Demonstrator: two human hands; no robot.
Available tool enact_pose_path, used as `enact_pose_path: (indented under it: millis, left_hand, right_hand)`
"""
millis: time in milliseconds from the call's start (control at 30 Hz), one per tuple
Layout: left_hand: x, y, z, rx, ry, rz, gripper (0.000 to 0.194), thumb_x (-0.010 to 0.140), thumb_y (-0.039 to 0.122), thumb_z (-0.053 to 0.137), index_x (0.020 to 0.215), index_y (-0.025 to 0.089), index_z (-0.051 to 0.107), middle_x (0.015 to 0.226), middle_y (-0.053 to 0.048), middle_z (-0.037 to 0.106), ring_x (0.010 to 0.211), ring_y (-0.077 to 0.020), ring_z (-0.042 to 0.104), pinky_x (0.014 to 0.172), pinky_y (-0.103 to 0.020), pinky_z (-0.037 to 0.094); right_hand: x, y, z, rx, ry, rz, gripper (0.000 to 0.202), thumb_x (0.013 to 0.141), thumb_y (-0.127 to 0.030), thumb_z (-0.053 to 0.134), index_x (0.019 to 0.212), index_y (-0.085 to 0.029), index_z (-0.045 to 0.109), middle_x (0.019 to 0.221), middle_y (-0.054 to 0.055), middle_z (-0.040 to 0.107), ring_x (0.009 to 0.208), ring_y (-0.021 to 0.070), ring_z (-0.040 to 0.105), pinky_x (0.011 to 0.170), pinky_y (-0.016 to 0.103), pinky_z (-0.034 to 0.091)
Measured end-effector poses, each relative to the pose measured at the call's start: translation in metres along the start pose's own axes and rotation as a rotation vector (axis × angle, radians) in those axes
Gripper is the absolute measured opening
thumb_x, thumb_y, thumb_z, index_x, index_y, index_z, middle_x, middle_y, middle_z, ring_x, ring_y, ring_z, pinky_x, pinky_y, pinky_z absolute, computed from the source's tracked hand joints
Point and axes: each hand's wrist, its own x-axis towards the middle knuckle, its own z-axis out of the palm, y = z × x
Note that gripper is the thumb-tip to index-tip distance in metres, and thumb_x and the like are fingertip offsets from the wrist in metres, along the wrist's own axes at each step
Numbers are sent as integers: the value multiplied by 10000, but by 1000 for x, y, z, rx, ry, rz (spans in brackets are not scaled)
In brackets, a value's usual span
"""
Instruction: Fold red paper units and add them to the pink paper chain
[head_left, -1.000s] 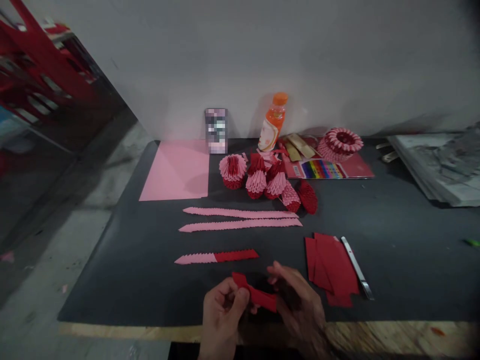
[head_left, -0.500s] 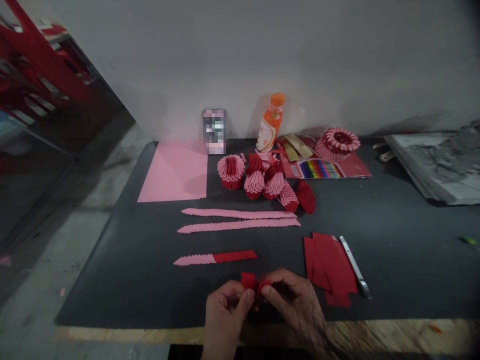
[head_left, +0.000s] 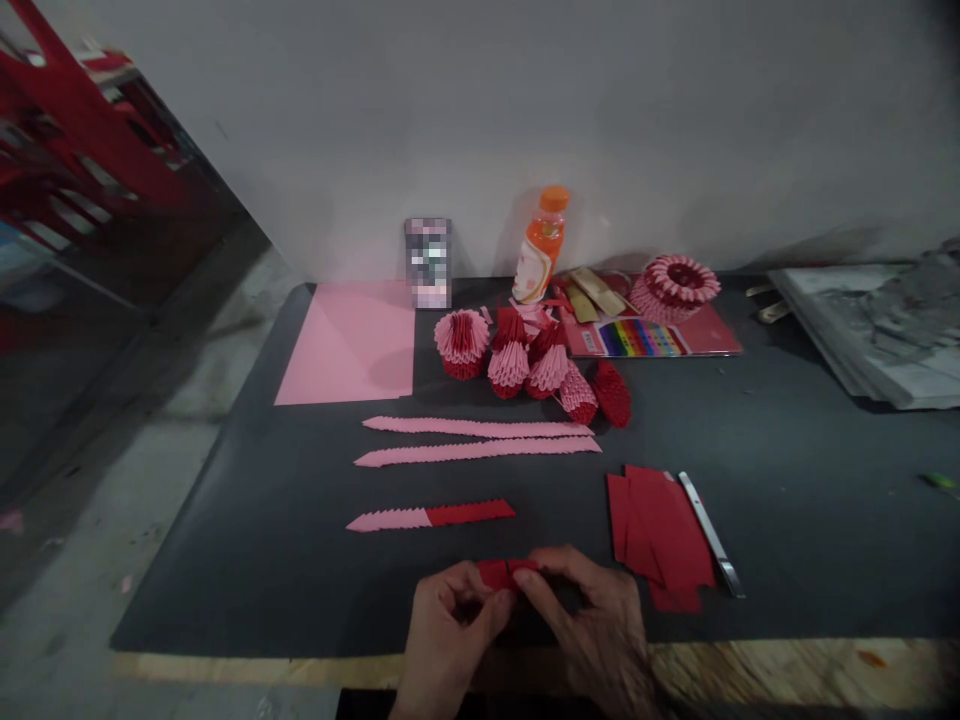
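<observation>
Left hand: pinching the red paper at its left side, thumb up front!
Right hand: gripping the other side, thumbs close together.
Red paper: between both hands, above the table's near edge.
Pink-and-red strip: lying just beyond.
Red sheets: stacked right, silver tool alongside.

The left hand and right hand are bare, as is the visible part of each wrist. The left thumb is broad at its base and narrows to a rounded tip. The right thumb is long and slim in outline. Fine streaks run along the right wrist; whether hair, shadow or marking cannot be determined. A plain black patch lies at the lower edge, beside the left wrist; whether it is clothing cannot be confirmed.
</observation>
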Motion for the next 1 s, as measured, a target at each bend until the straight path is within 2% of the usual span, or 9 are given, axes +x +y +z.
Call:
enact_pose_path:
  millis: [167,300,467,600,700,800,867,933,1000]
  left_hand:
    - [-2,-1,-4,33,7,25,463,667,545,1043,616,244,694,613,30,626,652,-142,496,651,-287,416]
    - [-4,-7,1,7,19,94,316,784,434,1006,711,216,791,696,20,727,715,-154,587,715,-286,505]
    - [-5,-17,5,-43,36,149,420,850,586,1028,780,220,835,757,-7,811,757,-199,710,746,-300,595]
    - [-4,-26,-1,108,81,268,393,1002,616,939,877,244,906,807,-34,895,781,-245,807,772,-321,628]
    - [-3,-39,-1,161,154,366,446,1075,688,839,898,289,933,858,-52,943,809,-289,874,794,-354,649]
    - [-2,-56,4,133,199,455,513,1056,777,810,842,319,898,848,-63,928,751,-297,852,747,-373,639]
    - [-1,-65,8,117,234,516,602,1004,888,781,777,333,839,787,-71,878,713,-306,809,705,-391,621]
    - [-1,-69,10,114,248,545,670,975,956,732,715,339,760,721,-64,809,676,-301,749,673,-401,583]
    - [-2,-69,9,124,247,561,651,994,917,734,701,336,723,699,-45,767,650,-276,693,670,-399,536]
  right_hand:
    - [0,-3,3,8,9,-55,305,1050,-604,921,889,-353,985,770,-7,943,644,212,902,656,236,736]
    - [-2,-10,4,-18,64,-96,405,1106,-676,880,950,-321,997,785,37,958,651,233,915,658,290,780]
    - [-5,-16,2,-57,137,-186,331,1108,-648,901,961,-361,976,792,8,961,627,239,910,628,303,784]
    - [-6,-15,2,43,74,-167,138,1067,-533,967,1171,-443,982,858,-44,984,687,254,952,693,305,817]
    - [-6,-12,5,117,10,-208,287,1053,-414,973,1321,-513,949,899,-68,992,702,244,959,717,299,825]
    - [-7,-9,5,138,19,-242,375,1057,-255,910,1334,-508,915,930,-71,995,747,241,968,744,301,832]
    - [-8,-9,1,141,2,-283,414,1042,-177,867,1298,-499,907,915,-81,988,727,238,957,690,289,818]
    - [-8,-9,-5,131,-43,-341,466,1026,-153,856,1313,-513,921,918,-87,991,693,240,943,635,290,804]
    - [-7,-10,-10,116,-79,-393,514,1026,-185,872,1399,-535,929,950,-73,1004,711,256,950,651,321,818]
